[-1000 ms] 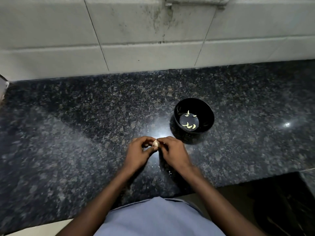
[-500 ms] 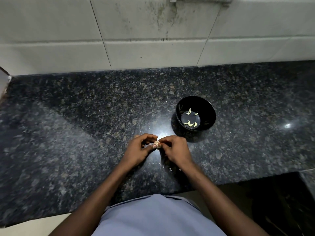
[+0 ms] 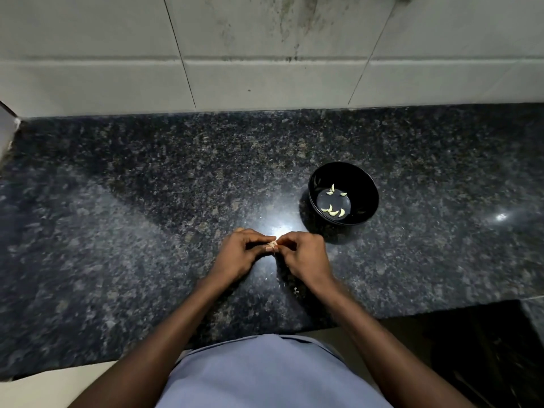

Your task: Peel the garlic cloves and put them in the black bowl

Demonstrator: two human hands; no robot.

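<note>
Both my hands, left hand [image 3: 235, 254] and right hand [image 3: 306, 256], pinched one garlic clove [image 3: 273, 245] at centre; black bowl [image 3: 343, 197] sat at 1 o'clock. Slippery skin could have let it drop onto the counter [image 3: 147, 216].

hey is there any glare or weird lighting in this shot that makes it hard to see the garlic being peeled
Head view: a bright glare patch sits on the granite counter just beyond the hands; a smaller highlight shines right of the black bowl. The corners fall dark, and wide-angle distortion bows the wall tiles. The garlic clove, pinched between left hand and right hand, is small and mostly hidden.
</note>
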